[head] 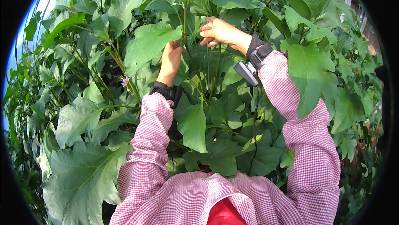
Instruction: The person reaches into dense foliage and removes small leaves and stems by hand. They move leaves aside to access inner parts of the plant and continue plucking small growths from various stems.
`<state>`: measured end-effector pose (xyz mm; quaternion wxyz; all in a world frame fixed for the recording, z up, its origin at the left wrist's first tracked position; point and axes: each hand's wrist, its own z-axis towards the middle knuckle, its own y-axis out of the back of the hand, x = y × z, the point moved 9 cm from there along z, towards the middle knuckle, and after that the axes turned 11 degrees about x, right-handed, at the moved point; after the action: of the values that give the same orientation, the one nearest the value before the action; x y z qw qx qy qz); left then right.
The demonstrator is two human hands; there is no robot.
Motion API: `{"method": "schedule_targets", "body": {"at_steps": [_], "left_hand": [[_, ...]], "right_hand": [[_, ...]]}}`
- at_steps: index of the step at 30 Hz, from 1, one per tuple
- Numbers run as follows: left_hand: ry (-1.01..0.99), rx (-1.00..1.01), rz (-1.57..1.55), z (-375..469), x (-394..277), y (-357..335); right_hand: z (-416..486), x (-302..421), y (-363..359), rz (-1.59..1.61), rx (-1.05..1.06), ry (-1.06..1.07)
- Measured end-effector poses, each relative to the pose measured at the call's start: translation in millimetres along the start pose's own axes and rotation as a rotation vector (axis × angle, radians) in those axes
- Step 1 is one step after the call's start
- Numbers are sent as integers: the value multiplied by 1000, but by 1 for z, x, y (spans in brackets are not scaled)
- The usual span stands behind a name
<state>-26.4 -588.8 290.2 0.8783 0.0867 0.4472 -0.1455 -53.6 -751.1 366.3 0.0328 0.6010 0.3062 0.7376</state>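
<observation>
Tall eggplant stems with broad green leaves rise before me. My left hand (170,61) is raised beside an upright stem (185,22). Its fingertips are partly hidden behind a large leaf (152,43), so whether they grip anything is unclear. Across the stem, my right hand (223,33) has bent, slightly spread fingers pointing left. A thin pale string (208,66) hangs vertically by those fingers, and no grip on it shows. Another green stem (215,75) runs up below my right hand.
Dense foliage surrounds both arms, and a big leaf (307,69) overlaps my right sleeve. A small purple flower (125,81) is left of my left wrist. A black cable (256,122) hangs from the device (246,73) strapped to my right wrist. Greenhouse film (46,4) shows at upper left.
</observation>
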Motion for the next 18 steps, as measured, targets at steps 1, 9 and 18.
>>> {"method": "schedule_targets", "body": {"at_steps": [1,9,18], "left_hand": [[94,55,0,5,9,-8],[-104,163,-34,-11,6,-36],[-165,408,149,-37,-74,-109]], "right_hand": [[-3,0,2,-12,-1,0],[-18,19,6,-110,113,46],[-42,30,31,-367,30,-202]]}}
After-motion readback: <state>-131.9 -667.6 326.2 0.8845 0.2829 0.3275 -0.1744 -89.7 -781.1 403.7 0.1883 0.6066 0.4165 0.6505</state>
